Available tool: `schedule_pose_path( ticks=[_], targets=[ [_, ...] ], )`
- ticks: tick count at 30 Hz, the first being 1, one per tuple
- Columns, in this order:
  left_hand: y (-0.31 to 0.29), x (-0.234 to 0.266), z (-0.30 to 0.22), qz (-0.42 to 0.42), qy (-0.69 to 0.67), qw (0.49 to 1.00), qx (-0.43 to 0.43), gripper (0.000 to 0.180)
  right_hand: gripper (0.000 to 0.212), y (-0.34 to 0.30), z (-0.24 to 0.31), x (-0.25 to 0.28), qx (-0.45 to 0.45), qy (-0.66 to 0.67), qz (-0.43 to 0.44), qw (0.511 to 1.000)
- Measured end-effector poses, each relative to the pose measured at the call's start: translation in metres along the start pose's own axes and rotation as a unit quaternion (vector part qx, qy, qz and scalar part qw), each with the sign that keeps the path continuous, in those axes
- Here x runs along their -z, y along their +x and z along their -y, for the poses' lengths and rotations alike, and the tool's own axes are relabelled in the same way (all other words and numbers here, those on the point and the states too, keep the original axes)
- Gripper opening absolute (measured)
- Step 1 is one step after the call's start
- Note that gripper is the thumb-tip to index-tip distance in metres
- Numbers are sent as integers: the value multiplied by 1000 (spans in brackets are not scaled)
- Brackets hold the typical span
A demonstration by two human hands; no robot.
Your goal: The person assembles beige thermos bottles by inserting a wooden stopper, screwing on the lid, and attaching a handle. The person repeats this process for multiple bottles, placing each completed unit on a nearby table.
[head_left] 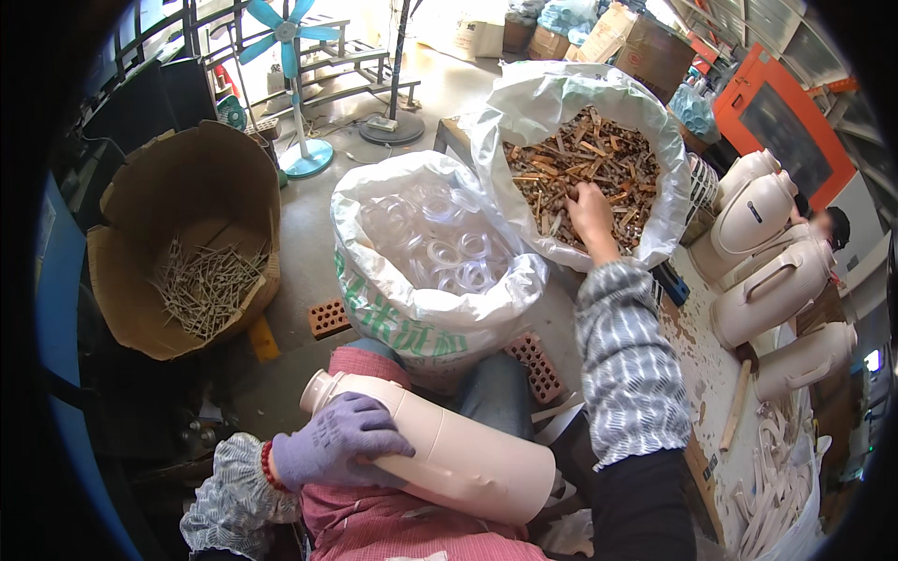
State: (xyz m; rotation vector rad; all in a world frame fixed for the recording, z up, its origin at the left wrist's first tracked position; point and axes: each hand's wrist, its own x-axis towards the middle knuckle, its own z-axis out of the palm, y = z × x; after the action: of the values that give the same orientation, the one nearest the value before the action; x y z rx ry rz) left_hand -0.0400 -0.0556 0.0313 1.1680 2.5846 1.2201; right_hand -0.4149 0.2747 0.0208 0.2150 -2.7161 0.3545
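Observation:
My left hand (344,441), in a purple glove with a red bead bracelet at the wrist, is wrapped around the handle side of a pale pink thermos jug (440,430). The jug lies slantwise across my lap, its open neck to the left and its base to the right. My bare right hand (591,217) reaches into a big white sack (493,131) full of small brown strips (599,154). Its fingers are closed down among them, and what they pinch is hidden. Just left stands another white sack (393,309) holding clear plastic rings (440,248).
On the left stands a cardboard box (178,178) with thin sticks (210,285) inside. Several pale jugs (772,290) line the worktable (702,365) at right, beside a wooden stick (736,407) and pale strips (772,481). A blue fan (285,33), perforated bricks (535,366) and a person (828,227) are also around.

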Motion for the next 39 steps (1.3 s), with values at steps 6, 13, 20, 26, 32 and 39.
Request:
schedule_pose_path(
  ticks=[6,13,20,26,32,39],
  targets=[
    [-10,0,-10,1,30,1000,-1,40,25,-15,-43,20,28,165,-64,984],
    [-4,0,-8,-63,-59,995,41,23,13,-65,35,60,38,395,-3,918],
    [32,-15,0,-252,146,956,-35,48,15,-241,145,67,-134,684,554,456],
    [23,-22,7,-156,59,984,-66,30,8,-275,147,57,-139,669,656,321],
    [26,-29,13,-199,14,978,-63,28,10,-278,139,65,-145,651,564,487],
    [25,-21,8,-104,-376,905,170,23,36,-268,148,100,367,464,123,797]
  ],
)
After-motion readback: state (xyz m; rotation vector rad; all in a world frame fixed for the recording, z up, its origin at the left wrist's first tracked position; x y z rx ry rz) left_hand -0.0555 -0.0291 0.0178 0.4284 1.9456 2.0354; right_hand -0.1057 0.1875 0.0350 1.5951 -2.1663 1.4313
